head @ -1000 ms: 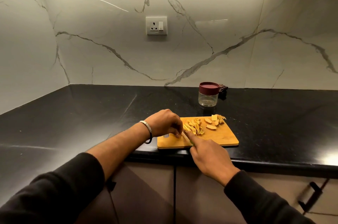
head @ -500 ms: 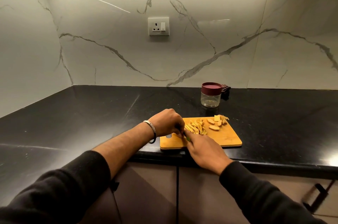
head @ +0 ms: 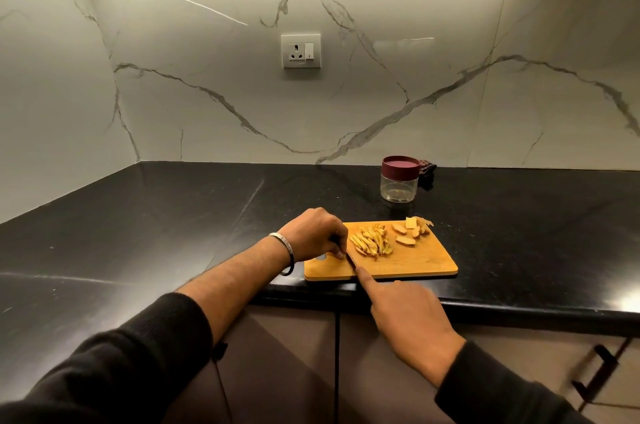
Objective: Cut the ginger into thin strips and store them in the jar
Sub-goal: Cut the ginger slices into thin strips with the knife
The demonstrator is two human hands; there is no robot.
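You are partway through the cutting. On the cutting board (head: 415, 264), a heap of thin ginger strips (head: 371, 243) lies near its middle, and a few thicker ginger slices (head: 408, 233) sit uncut at the far right corner, so there is more slicing to do by the look of it.

Your left hand (head: 317, 233) rests on the left end of the board with fingers curled down, just beside the strips; what it pins there, if anything, is hidden under the knuckles. Your right hand (head: 412, 319) is at the near edge of the surface (head: 173, 216), its grip closed around a knife (head: 350, 259) with the forefinger stretched along the blade's back. The blade tip reaches the board between your left fingers and the strips.

The jar (head: 399, 183) stands on the surface beyond the board, well apart from both hands, its maroon lid on and nothing visible inside. Judging from that, storing has not begun: you still have to finish the slices, open the jar and move the strips in.
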